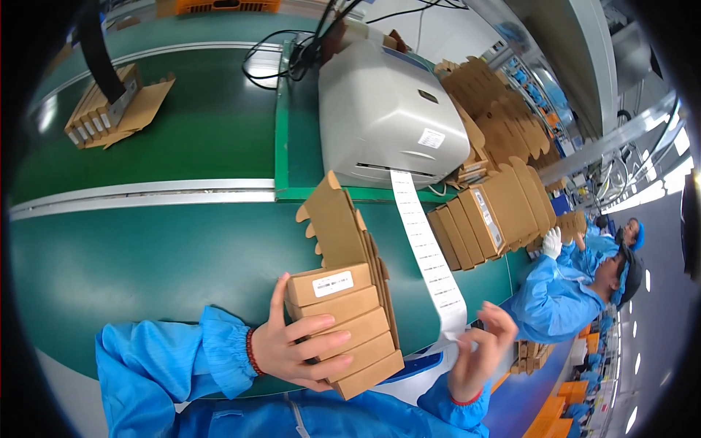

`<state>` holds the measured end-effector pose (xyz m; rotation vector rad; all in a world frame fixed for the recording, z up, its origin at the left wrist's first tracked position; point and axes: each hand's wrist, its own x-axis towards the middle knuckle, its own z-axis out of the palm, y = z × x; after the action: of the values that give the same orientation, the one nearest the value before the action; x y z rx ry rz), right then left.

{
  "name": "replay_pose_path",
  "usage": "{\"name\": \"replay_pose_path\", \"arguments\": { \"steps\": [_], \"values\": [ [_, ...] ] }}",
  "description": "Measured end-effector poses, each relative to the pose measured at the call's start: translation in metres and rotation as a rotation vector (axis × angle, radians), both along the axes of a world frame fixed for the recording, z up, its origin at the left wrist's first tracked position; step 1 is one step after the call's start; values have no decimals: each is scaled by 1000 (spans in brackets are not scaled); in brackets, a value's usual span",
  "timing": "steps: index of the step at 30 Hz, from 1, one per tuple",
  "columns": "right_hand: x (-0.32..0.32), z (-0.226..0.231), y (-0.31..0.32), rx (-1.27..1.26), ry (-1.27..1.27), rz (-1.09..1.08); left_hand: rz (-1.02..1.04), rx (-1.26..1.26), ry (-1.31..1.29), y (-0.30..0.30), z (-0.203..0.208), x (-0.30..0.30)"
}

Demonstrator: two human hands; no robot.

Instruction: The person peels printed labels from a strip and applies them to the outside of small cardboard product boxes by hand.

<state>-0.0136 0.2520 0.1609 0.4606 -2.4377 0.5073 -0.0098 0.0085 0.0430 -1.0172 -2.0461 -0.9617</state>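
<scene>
My left hand (303, 350) is wrapped around a row of small brown cardboard boxes (358, 321), thumb on one side and fingers across their ends. The nearest-to-printer box bears a white label (332, 283). Their raised open flaps (332, 226) stand up behind them. A long strip of white printed labels (423, 248) runs from the grey label printer (387, 109) toward me and bends at its lower end. There, the curled fingers of my right hand (478, 350) pinch at the strip; they are slightly blurred.
More brown boxes with raised flaps (496, 212) stand right of the strip. Another boxed group (109, 109) sits on the green conveyor (212, 139) at far left. Black cables (299, 62) hang beside the printer. Co-workers in blue (555, 299) are at the right.
</scene>
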Motion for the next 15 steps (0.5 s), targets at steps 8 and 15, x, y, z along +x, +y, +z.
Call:
{"name": "replay_pose_path", "arguments": {
  "steps": [8,15],
  "values": [
    [-40,33,-81,-44,-631,512,-4,73,86,3,-17,-4],
    [-52,25,-97,-48,-806,546,-24,85,81,-1,-14,0]
  ]
}}
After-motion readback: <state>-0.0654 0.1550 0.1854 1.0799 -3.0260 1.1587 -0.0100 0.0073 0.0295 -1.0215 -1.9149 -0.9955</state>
